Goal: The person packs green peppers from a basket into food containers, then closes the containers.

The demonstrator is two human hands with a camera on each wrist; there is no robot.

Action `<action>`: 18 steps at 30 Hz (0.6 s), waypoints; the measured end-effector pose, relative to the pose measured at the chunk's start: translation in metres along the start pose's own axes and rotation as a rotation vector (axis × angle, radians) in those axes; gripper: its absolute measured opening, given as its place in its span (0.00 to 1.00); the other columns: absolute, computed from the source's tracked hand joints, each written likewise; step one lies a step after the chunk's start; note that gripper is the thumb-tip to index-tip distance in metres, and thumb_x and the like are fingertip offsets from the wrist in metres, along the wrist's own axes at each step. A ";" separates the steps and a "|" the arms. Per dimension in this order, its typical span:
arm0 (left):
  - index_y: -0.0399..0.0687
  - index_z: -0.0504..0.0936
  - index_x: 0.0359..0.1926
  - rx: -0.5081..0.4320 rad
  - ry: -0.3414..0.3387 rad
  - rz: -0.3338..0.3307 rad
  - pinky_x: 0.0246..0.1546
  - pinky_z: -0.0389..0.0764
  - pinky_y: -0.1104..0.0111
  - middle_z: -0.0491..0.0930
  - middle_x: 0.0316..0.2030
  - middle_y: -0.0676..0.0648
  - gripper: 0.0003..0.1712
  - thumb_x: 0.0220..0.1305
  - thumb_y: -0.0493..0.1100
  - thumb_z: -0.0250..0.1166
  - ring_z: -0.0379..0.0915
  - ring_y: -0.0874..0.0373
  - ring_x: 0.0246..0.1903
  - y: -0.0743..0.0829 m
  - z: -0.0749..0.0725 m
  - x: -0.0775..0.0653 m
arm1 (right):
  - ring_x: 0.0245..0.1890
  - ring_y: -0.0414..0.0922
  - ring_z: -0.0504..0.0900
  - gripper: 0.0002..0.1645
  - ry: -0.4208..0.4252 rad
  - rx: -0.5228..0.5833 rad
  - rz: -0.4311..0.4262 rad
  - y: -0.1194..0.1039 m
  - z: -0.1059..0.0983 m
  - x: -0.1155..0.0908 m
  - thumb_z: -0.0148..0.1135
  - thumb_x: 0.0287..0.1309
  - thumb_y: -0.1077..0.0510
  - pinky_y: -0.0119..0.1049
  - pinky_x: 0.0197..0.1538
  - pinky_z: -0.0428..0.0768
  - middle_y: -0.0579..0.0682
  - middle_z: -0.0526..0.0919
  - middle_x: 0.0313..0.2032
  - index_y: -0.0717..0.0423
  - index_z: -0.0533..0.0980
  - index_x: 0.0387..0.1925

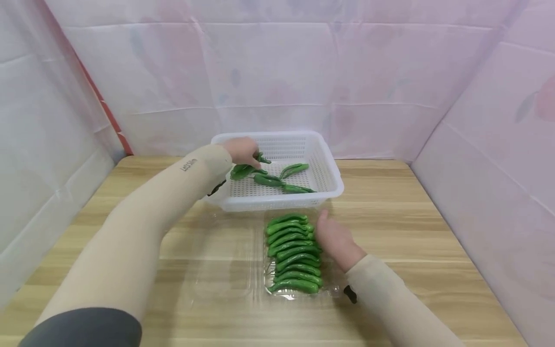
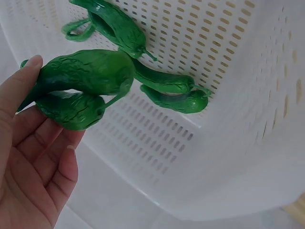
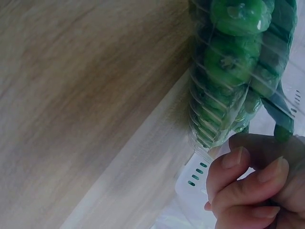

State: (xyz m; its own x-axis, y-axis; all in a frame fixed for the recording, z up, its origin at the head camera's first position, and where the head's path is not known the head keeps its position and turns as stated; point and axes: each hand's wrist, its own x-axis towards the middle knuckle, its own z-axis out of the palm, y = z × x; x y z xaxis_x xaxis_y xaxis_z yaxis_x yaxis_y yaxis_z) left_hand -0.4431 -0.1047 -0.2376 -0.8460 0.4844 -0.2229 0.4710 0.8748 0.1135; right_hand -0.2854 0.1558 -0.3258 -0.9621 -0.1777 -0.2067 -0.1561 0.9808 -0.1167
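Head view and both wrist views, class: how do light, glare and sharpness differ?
Head view: brightest, glare dotting the clear container, soft shadow on the tabletop beside the left sleeve; left wrist view: dimmer, wrinkles on the held peppers fairly sharp; right wrist view: also dim, pale reflections streaking the container's ribbed wall, tabletop grain blurred.

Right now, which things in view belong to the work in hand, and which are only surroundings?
Belong to the work:
left hand, holding long green peppers
white perforated plastic basket, with more peppers
clear hinged container, its row of peppers
right hand, beside that container

Only surroundings:
wood-grain tabletop
floral sheeting
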 end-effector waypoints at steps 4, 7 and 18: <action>0.46 0.77 0.23 0.009 0.021 0.020 0.23 0.66 0.70 0.71 0.17 0.52 0.18 0.60 0.55 0.63 0.62 0.62 0.17 0.010 -0.009 -0.009 | 0.15 0.47 0.74 0.31 -0.015 0.009 0.002 0.002 -0.001 0.002 0.40 0.65 0.66 0.38 0.16 0.73 0.56 0.73 0.16 0.79 0.46 0.64; 0.45 0.77 0.23 0.022 0.044 0.044 0.23 0.65 0.69 0.69 0.17 0.52 0.19 0.62 0.54 0.61 0.60 0.61 0.17 0.024 -0.017 -0.017 | 0.15 0.48 0.74 0.32 -0.028 0.014 0.015 0.003 -0.002 0.003 0.38 0.66 0.66 0.38 0.16 0.74 0.55 0.73 0.16 0.78 0.45 0.65; 0.49 0.78 0.26 0.123 0.068 0.155 0.27 0.67 0.68 0.75 0.23 0.51 0.16 0.63 0.55 0.60 0.64 0.59 0.23 0.061 -0.026 -0.030 | 0.19 0.51 0.77 0.32 -0.025 -0.008 0.042 0.007 -0.002 0.013 0.38 0.65 0.67 0.42 0.19 0.76 0.60 0.76 0.20 0.79 0.45 0.65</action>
State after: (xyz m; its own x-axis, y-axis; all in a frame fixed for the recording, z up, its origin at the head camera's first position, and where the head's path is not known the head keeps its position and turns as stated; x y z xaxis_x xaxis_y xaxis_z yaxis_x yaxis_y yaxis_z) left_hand -0.3949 -0.0653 -0.1991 -0.7738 0.6165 -0.1455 0.6205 0.7839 0.0217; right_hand -0.2992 0.1606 -0.3274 -0.9622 -0.1379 -0.2351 -0.1174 0.9881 -0.0991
